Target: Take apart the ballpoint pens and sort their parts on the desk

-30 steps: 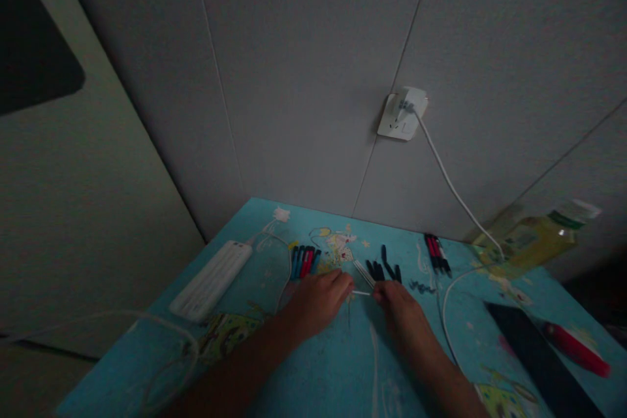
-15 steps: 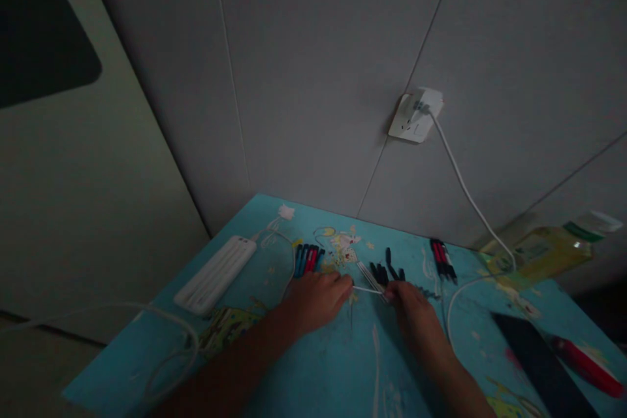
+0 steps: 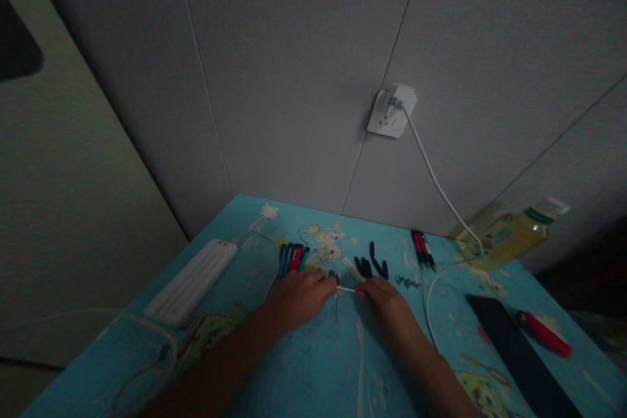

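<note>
A thin white pen refill (image 3: 346, 289) spans the gap between my hands. My left hand (image 3: 301, 297) pinches its left end, and my right hand (image 3: 385, 304) holds the right end between closed fingertips. Just beyond my right fingers lie more white refills (image 3: 351, 268), partly covered by the hand. Black pen parts (image 3: 364, 266) lie behind them, with longer black pieces (image 3: 377, 260) alongside. Blue and red pen barrels (image 3: 294, 256) sit in a row behind my left hand. Small dark pieces (image 3: 407, 281) are scattered right of my right hand.
A white power strip (image 3: 193, 281) lies at left with its cable. Red-and-black pens (image 3: 422, 249) rest near the wall. At right are a bottle of yellow liquid (image 3: 514, 235), a dark flat strip (image 3: 519, 353) and a red-handled tool (image 3: 543, 333). A white cable (image 3: 435, 183) runs from the wall socket (image 3: 392, 111).
The camera view has shifted, so the scene sits further left. My hands have come slightly closer together, and less of the white refill shows between them.
</note>
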A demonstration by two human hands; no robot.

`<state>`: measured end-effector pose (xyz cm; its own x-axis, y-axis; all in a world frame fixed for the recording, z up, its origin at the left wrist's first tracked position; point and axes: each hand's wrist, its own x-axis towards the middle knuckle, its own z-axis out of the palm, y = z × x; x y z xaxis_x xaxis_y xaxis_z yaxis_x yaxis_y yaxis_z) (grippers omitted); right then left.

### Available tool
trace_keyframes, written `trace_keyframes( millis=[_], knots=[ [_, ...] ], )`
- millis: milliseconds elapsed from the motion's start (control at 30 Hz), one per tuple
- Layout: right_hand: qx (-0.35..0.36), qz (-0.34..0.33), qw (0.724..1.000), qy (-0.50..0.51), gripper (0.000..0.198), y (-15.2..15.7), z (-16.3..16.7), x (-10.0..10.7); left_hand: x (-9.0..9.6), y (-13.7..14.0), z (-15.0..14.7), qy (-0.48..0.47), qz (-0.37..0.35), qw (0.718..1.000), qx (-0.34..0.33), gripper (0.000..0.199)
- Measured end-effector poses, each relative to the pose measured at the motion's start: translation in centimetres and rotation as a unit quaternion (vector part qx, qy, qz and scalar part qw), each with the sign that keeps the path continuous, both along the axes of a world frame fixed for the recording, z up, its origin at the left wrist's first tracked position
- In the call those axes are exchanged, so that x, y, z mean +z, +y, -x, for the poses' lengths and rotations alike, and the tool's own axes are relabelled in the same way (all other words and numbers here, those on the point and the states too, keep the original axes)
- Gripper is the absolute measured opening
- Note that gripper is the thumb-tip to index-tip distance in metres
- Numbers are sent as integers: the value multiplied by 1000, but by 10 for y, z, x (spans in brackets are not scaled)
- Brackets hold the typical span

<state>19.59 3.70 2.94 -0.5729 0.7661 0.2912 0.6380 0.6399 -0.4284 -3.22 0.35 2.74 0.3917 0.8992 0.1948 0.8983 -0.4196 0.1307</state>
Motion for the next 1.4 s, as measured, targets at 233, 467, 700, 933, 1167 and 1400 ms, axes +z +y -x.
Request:
trace_keyframes(
  millis=[233,467,700,933,1167,1400],
  knots=[
    [-31,-47,997,-55,17,4,-6,0,-3,4,0,20,0,1000,23,28],
    [-32,-99,991,-85,12,4,-4,-4,-9,8,1,11,1,1000,23,29],
    [-24,-123,989,-72,14,3,-7,-2,-10,6,1,20,-12,1000,19,27],
    [-19,-136,990,-40,11,2,-9,2,-9,5,0,36,13,999,29,32],
    [-29,-151,988,-16,11,4,-8,0,-10,3,-4,34,26,998,52,32],
    [-38,-143,988,-38,11,5,-9,3,-11,7,0,38,24,997,67,32]
  ],
)
